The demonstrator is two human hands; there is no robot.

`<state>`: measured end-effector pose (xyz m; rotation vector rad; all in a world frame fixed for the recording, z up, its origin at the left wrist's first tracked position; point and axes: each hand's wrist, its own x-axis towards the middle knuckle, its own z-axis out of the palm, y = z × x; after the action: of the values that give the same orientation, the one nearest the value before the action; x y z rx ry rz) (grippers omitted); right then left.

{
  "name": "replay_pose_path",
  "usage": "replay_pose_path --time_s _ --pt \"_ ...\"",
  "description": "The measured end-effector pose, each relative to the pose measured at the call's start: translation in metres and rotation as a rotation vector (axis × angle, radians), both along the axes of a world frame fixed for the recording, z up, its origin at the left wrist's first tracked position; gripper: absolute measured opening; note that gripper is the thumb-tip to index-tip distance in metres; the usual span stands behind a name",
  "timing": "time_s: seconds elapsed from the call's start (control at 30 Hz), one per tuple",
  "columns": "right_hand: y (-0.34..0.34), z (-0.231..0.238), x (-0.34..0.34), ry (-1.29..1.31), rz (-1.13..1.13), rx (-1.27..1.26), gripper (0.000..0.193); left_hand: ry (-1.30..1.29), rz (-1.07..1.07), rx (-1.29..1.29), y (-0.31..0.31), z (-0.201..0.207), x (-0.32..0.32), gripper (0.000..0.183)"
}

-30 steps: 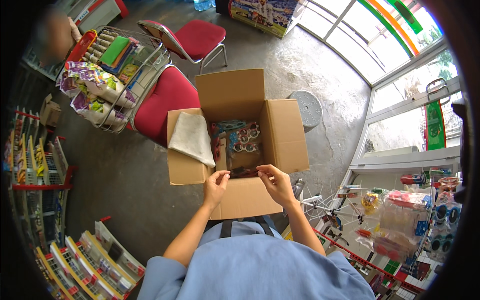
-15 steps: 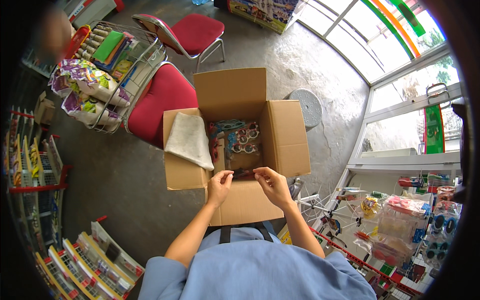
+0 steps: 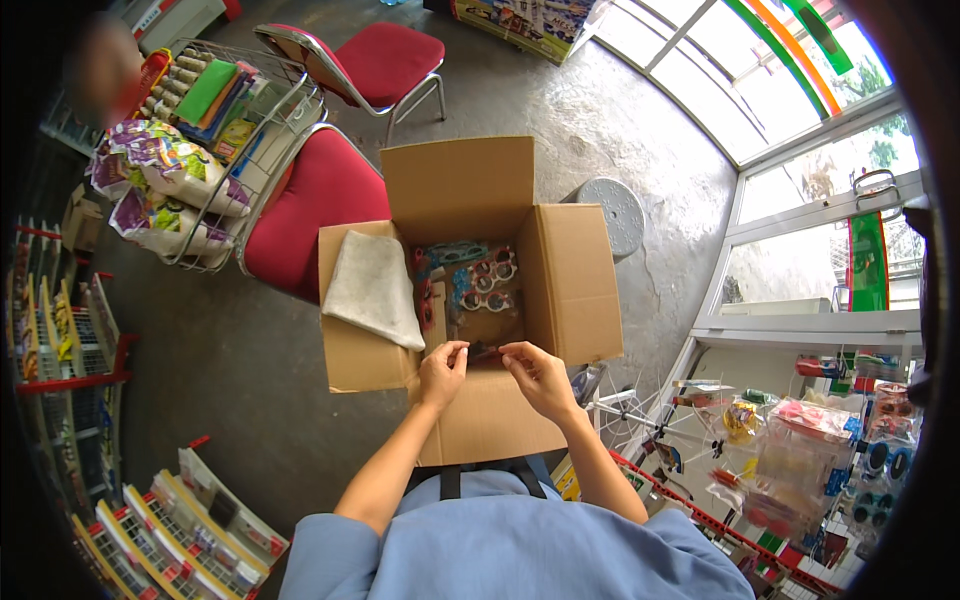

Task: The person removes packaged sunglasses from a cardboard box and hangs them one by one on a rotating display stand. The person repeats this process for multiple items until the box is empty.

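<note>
An open cardboard box stands right in front of me. My left hand and my right hand are over its near edge, fingertips pinched and a short way apart. Between them is a thin dark item with some red; its kind is too small to tell, and the fingers hide its ends. Inside the box lie white-framed sunglasses with dark lenses and blue-framed glasses. Several of these seem to be in clear wrapping. Over the left flap drapes a grey-white cloth.
Red chairs and a wire cart of packaged goods stand beyond the box to the left. A grey round stool is at its far right. Shelf racks are lower left; a display rack with packaged sunglasses is on the right.
The item between my hands is less visible now. Both hands stay pinched, the right one slightly further left. The whole view has shifted a little.
</note>
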<state>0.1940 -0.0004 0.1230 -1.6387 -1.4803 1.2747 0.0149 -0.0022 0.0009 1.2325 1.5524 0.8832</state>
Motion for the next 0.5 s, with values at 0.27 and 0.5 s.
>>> replay_pose_path --time_s 0.27,0.5 --pt "0.037 -0.039 -0.011 -0.013 -0.015 -0.001 0.017 0.208 0.020 0.032 -0.002 -0.010 0.004 0.015" --pt "0.100 -0.115 -0.026 -0.061 -0.117 -0.067 0.022 0.289 0.040 0.061 -0.003 -0.009 0.009 0.016"
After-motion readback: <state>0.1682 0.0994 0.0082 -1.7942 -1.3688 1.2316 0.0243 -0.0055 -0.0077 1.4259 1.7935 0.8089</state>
